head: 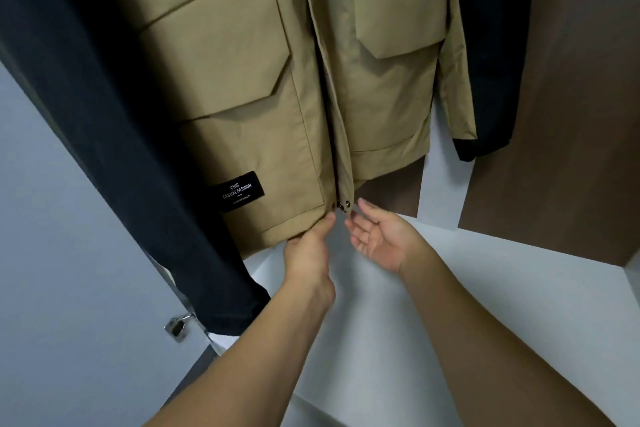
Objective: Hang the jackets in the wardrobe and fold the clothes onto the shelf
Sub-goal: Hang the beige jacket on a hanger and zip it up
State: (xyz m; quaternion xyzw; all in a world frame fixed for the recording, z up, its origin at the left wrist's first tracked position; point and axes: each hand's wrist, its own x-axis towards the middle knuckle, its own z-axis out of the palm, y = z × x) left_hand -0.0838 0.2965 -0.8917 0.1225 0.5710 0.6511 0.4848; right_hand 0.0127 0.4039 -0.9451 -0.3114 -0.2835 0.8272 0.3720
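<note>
Head view. Two bare forearms nearest the lens, reaching up from the lower edge. Left hand (308, 250) at the hem of the tan jacket (242, 80), fingers (325, 220) pinching the hem corner just beside the front placket. Right hand (377, 239) palm-up and relaxed, fingers spread and grasping nothing, fingertips just under the placket's lower end, near the brass snaps (343, 206); contact cannot be confirmed.

Tan jacket hanging inside the wardrobe, front closed; hanger and rail out of frame. Smooth matte woven cloth, two large patch pockets with pointed flaps, black rectangular label (240, 191) with white lettering on the lower left panel.

Dark navy garment (104, 114) hanging close on the left, overlapping the tan jacket's edge, coarser in weave. Black garment (491, 62) behind on the right, partly covered. White wardrobe floor panel (450, 288) below, brown back wall (571, 114), metal hinge (177, 326) at lower left.
</note>
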